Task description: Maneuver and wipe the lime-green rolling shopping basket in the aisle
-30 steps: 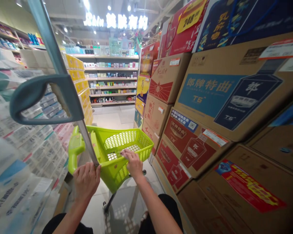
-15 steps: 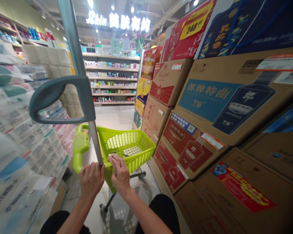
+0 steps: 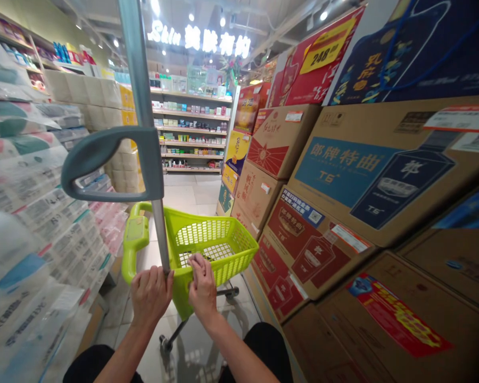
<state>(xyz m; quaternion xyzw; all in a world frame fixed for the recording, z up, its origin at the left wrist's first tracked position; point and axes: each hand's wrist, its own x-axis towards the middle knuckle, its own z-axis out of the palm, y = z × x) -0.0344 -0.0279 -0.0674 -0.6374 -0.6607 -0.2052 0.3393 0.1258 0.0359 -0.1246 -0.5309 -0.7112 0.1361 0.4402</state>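
Left hand (image 3: 152,293) clasped on the near end of a lime-green plastic shopping cart (image 3: 233,263) just ahead, beside a silver metal pole (image 3: 162,239); right hand (image 3: 203,287) bunched at its rim, hold unclear. Steadying, seemingly; next calls for even pressure.

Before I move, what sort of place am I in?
Most likely a supermarket: there's a green shopping cart right here, stacked boxes with price tags on them, and shelves of small goods further back.
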